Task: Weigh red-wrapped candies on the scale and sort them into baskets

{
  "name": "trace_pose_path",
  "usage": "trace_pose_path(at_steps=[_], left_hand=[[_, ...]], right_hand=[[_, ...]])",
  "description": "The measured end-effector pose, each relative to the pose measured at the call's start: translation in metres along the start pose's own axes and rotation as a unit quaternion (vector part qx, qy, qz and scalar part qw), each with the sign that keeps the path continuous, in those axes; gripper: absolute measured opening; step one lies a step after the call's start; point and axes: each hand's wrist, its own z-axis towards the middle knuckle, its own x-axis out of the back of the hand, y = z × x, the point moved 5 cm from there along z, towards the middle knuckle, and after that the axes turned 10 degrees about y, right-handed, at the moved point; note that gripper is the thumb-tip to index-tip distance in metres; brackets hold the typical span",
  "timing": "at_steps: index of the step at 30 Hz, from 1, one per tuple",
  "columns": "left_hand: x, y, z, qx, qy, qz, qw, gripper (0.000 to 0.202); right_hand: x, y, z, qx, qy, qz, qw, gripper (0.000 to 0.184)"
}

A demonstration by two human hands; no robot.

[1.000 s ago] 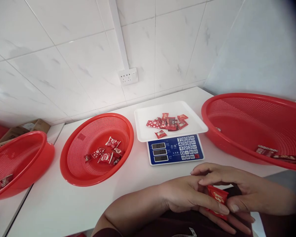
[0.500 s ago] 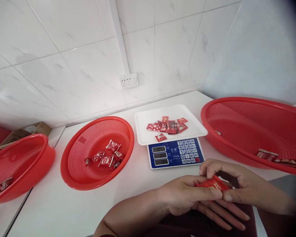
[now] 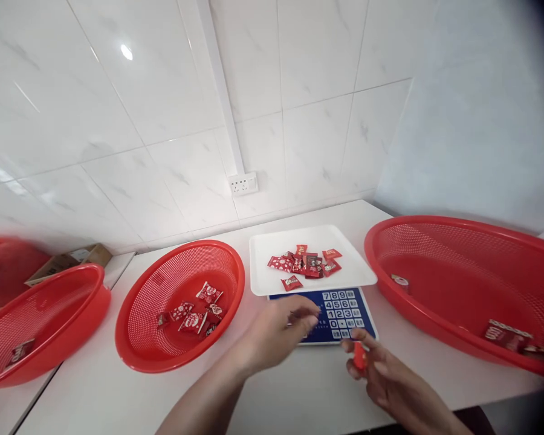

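My right hand (image 3: 381, 377) hovers low over the table near the scale's front right corner and pinches a small red wrapped candy (image 3: 359, 356) between its fingers. My left hand (image 3: 278, 329) reaches forward over the left side of the blue scale (image 3: 344, 314), blurred, fingers curled, and I see nothing in it. The scale's white tray (image 3: 263, 281) holds several red wrapped candies (image 3: 306, 264). To the left stands a round red mesh basket (image 3: 140, 356) with several candies (image 3: 194, 308) in it.
A large red basket (image 3: 435, 232) on the right holds a few packets (image 3: 503, 335). Another red basket (image 3: 72, 302) sits at the far left with one candy (image 3: 20, 350). A cardboard box (image 3: 68, 261) lies behind it. A wall socket (image 3: 243, 184) is above the scale.
Both hands held a red packet together low down; now they have parted. The left hand has moved up over the scale, the right keeps a red candy. The view has tilted up.
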Motion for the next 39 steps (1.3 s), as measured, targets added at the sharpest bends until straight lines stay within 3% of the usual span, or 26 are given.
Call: trace_pose_path(at_steps=[3,6,12,16,24,31,39], left_hand=[[0.027,0.000,0.024,-0.019,0.056,0.184,0.981,0.025],[0.042,-0.010,0.053,-0.012,0.055,0.305,0.951,0.031],[0.039,-0.039,0.100,-0.010,0.005,0.386,0.922,0.039],[0.034,-0.051,0.118,-0.020,0.000,0.418,0.908,0.037],[0.039,-0.062,0.149,-0.006,0.078,0.438,0.896,0.033],[0.021,-0.057,0.151,-0.039,0.035,0.414,0.909,0.033],[0.031,-0.073,0.153,-0.066,0.052,0.384,0.920,0.031]], right_hand=[[0.002,0.029,-0.001,-0.075,-0.054,0.003,0.996,0.045],[0.006,0.043,0.001,-0.109,-0.104,-0.044,0.988,0.038],[0.003,0.041,0.003,-0.113,-0.118,-0.093,0.982,0.040],[0.001,0.041,0.001,-0.116,-0.095,-0.100,0.984,0.042],[0.007,0.046,0.002,-0.119,-0.079,-0.100,0.985,0.040],[0.006,0.045,0.002,-0.133,-0.097,-0.106,0.981,0.040],[0.004,0.043,0.001,-0.122,-0.090,-0.092,0.984,0.039]])
